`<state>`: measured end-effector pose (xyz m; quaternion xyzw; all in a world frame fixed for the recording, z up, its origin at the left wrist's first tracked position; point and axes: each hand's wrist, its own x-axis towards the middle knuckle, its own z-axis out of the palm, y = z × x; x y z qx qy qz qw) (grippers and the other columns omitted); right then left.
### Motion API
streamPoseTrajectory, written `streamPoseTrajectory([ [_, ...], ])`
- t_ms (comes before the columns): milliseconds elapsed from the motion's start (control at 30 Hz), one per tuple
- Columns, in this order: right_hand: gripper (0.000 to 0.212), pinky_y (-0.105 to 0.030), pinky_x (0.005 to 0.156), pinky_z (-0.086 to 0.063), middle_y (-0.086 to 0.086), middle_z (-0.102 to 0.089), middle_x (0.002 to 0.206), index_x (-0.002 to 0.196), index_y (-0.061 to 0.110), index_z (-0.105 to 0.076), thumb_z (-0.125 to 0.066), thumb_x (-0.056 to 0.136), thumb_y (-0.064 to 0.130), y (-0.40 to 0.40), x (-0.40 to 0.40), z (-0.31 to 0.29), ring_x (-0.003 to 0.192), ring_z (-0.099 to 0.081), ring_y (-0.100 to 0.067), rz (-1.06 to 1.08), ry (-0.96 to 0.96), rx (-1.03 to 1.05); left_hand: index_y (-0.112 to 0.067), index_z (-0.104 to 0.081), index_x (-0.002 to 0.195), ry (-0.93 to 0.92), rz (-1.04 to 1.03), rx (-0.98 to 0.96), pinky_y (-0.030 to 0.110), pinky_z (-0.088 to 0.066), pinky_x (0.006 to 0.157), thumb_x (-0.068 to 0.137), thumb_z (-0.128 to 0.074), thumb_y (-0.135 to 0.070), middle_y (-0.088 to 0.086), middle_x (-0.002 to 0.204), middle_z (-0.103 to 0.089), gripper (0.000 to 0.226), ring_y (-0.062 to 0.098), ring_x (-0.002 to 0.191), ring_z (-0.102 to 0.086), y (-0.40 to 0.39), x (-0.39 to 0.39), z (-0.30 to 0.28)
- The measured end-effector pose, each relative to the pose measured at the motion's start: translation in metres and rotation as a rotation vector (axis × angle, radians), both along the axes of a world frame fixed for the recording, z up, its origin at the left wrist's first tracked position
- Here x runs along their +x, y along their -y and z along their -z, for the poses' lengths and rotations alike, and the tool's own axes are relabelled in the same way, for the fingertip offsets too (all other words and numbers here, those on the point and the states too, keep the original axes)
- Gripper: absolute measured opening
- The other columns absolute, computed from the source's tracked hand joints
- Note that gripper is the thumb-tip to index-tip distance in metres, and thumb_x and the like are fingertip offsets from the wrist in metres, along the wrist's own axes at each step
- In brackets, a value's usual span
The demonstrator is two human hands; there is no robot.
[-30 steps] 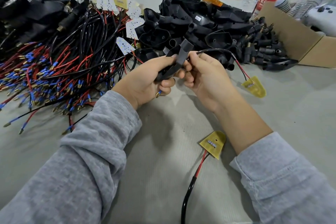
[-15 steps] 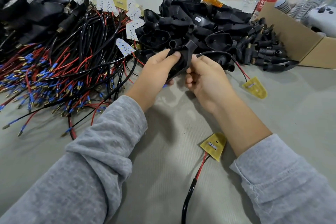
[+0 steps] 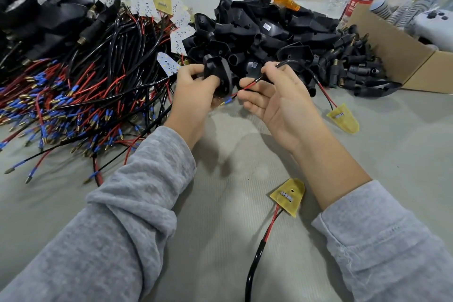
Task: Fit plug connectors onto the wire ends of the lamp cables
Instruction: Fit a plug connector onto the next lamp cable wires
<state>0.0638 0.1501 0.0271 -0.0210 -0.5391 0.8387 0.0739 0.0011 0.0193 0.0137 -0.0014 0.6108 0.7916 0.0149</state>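
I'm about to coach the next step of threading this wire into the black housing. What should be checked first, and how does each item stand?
1. Left hand grips the black housing: ok.
2. Right hand pinches the red wire: ok.
3. Blue-sleeved wire tip is free, just below the housing: ok.
4. Tip lined up with the housing's opening: cannot tell.
5. Cable's far end, the yellow board, lies loose on the table: ok.

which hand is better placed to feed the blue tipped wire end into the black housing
Right. The right hand already pinches the red wire just behind its blue-sleeved brass tip, which points toward the black plastic housing. The left hand grips that housing, so it likely just steadies it.
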Motion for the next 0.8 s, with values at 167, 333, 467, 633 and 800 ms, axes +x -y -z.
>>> streamPoseTrajectory([
  [167, 0.013, -0.023, 0.072, -0.054, -0.005, -0.072, 0.085, 0.104, 0.005, -0.061, -0.052, 0.097, 0.000, 0.000, 0.000, 0.002, 0.071, -0.068, -0.012, -0.020, -0.099, -0.005, -0.030, -0.035, 0.126, -0.035, 0.058, 0.084, 0.027, -0.057, 0.065, 0.085, -0.058, 0.010, 0.010, 0.117, -0.059, 0.062, 0.018, 0.084, -0.066, 0.004, 0.001, 0.000],
  [333, 0.013, -0.024, 0.076, -0.055, -0.005, -0.071, 0.087, 0.100, 0.008, -0.065, -0.054, 0.097, 0.003, 0.000, -0.001, 0.001, 0.076, -0.068, -0.014, 0.086, -0.101, -0.002, -0.013, -0.058, 0.095, 0.041, 0.092, 0.042, 0.023, -0.054, 0.055, 0.090, -0.053, 0.006, 0.013, 0.101, -0.063, 0.021, 0.015, 0.068, -0.067, 0.002, 0.002, -0.006],
  [467, 0.013, -0.027, 0.082, -0.057, -0.005, -0.071, 0.089, 0.098, 0.014, -0.066, -0.055, 0.098, 0.008, -0.003, -0.001, 0.000, 0.085, -0.071, -0.017, 0.190, -0.085, 0.027, -0.009, -0.059, 0.096, 0.053, 0.195, 0.044, 0.022, -0.054, 0.052, 0.092, -0.056, -0.001, 0.013, 0.093, -0.068, 0.009, 0.019, 0.061, -0.070, 0.003, 0.003, -0.006],
  [633, 0.012, -0.027, 0.079, -0.057, -0.006, -0.072, 0.088, 0.100, 0.013, -0.064, -0.053, 0.100, 0.010, -0.003, -0.001, 0.002, 0.085, -0.072, -0.019, 0.223, -0.082, 0.075, 0.001, -0.051, 0.129, 0.090, 0.338, 0.106, 0.022, -0.052, 0.049, 0.097, -0.046, -0.004, 0.020, 0.110, -0.061, 0.032, 0.025, 0.065, -0.071, 0.002, 0.006, -0.009],
  [800, 0.010, -0.027, 0.079, -0.058, -0.008, -0.072, 0.085, 0.099, 0.009, -0.063, -0.056, 0.096, 0.002, -0.003, -0.001, 0.002, 0.079, -0.072, -0.017, 0.188, -0.075, 0.062, -0.003, -0.057, 0.113, 0.189, 0.388, 0.302, 0.029, -0.058, 0.063, 0.101, -0.043, -0.023, 0.015, 0.098, -0.067, 0.028, 0.023, 0.076, -0.070, 0.001, 0.006, -0.009],
])
